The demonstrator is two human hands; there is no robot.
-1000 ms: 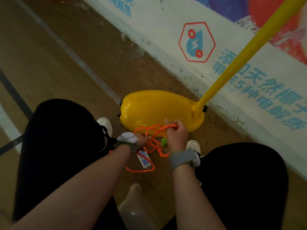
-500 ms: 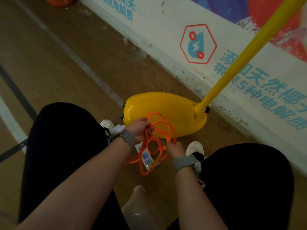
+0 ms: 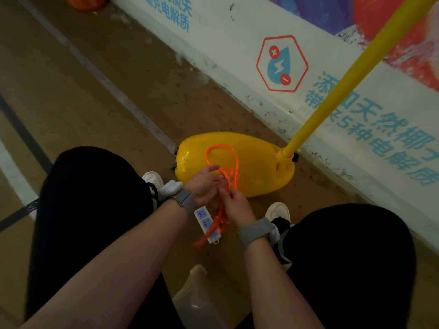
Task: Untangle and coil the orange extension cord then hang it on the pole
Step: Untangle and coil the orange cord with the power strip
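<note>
The orange extension cord (image 3: 234, 160) is gathered in loops between my hands, low in front of my knees. One loop arches up over the yellow base (image 3: 261, 167). My left hand (image 3: 205, 184) holds the bundle from the left, fingers partly spread. My right hand (image 3: 236, 206) grips the strands just below it. The white power strip (image 3: 205, 220) with blue sockets hangs under my hands, with cord ends trailing beside it. The yellow pole (image 3: 351, 77) rises from the base toward the upper right.
A painted wall (image 3: 237, 43) runs diagonally behind the base. My two knees in black trousers frame the hands, white shoes (image 3: 278, 211) on the brown floor. A pale stool seat (image 3: 202, 302) shows between my legs. An orange object (image 3: 83, 1) sits top left.
The cord has been gathered from a loose tangle near the floor into longer loops. My hands came closer together, and the power strip now hangs below them.
</note>
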